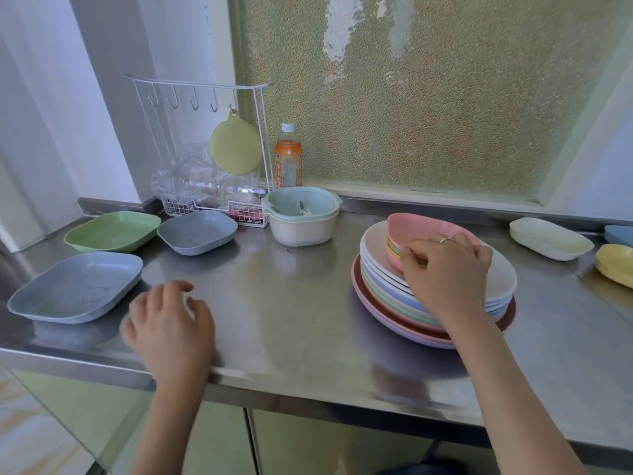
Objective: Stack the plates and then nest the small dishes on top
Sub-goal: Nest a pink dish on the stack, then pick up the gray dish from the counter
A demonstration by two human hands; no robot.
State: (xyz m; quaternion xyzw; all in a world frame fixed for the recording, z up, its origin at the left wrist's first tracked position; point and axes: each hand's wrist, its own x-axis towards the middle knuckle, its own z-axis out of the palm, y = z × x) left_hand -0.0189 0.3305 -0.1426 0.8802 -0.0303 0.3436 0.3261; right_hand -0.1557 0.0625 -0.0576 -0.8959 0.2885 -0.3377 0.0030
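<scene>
A stack of round plates (380, 269) in pastel colours stands on the steel counter at the right. On top of it sit nested small dishes, a pink small dish (418, 229) uppermost with yellow and green rims under it. My right hand (448, 269) rests on the near side of these small dishes, fingers curled against their edge. Over the counter's front left hovers my left hand (168, 323), fingers apart and holding nothing. Square dishes lie at the left: a blue-grey one (75, 289), a green one (113, 231) and a smaller blue-grey one (197, 231).
At the far right lie a cream dish (551, 238), a yellow dish (616, 265) and a blue one (620, 234). Nested handled bowls (301, 217), an orange drink bottle (287, 159) and a white wire rack (212, 145) stand along the back. The steel counter (291, 296) ends at a front edge.
</scene>
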